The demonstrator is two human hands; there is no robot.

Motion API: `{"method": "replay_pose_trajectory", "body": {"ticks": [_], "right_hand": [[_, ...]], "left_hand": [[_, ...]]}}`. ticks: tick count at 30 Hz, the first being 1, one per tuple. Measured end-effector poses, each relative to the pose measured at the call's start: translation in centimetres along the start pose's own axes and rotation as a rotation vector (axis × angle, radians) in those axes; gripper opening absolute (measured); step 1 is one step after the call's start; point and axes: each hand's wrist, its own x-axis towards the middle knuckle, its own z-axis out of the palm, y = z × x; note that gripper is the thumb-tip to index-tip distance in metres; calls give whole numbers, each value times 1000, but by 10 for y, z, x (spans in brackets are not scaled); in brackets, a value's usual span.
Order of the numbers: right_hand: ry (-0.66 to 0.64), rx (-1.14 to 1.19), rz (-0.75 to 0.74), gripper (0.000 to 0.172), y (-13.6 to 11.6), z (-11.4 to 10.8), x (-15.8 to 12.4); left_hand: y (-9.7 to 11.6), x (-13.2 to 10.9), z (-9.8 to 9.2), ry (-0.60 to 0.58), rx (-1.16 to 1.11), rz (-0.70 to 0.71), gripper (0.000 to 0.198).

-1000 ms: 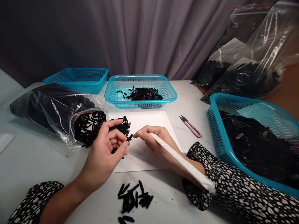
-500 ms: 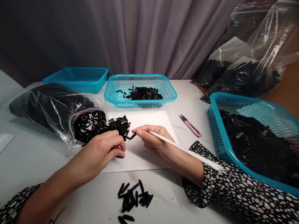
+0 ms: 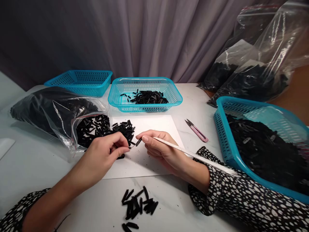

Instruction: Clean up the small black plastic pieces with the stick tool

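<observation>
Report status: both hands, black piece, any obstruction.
Right hand holding small black strip and long white stick. Left hand close by, grip unclear. Pink-handled thread snips right of white paper, clear of both hands.

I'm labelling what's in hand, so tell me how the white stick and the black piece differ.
The white stick is long and pale; the black piece is short and dark. The stick reaches back over the patterned sleeve, while the piece juts forward from the fingertips. Both are in the right hand.
</observation>
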Motion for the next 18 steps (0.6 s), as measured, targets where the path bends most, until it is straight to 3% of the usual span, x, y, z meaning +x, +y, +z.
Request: {"method": "replay_pose_trajectory", "body": {"ticks": [3,7,18], "right_hand": [[23,41,6,18,2,-1,1],[49,24,45,30,3,0,1],[11,12,100,28,5,5,0]], "left_hand": [[5,1,4,112,-339,-162,13],[2,1,12,144,-624,-243,17],[10,-3,16,103,-586,-215,28]]}}
